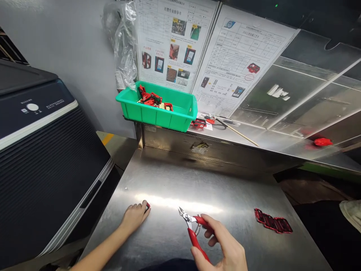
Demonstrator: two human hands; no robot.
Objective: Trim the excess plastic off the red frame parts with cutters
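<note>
My right hand (222,241) is wrapped round the red handles of a pair of flush cutters (194,233). Their jaws point up and left, slightly parted, with a spring showing between the handles. Over at the left of the metal table, my left hand (134,216) is closed on a small red-and-black plastic part (147,206); most of it is hidden by the fingers. Several red-and-black plastic frames (273,221) lie in an overlapping row on the table, to the right of my right hand.
A green bin (158,114) with red parts stands on the ledge behind the steel table (180,180). Beside it lie a red frame (199,123) and a thin stick (242,134). A dark ribbed machine (53,165) is at left. Printed sheets (220,56) hang behind. A person's dark clothing (324,222) shows at right.
</note>
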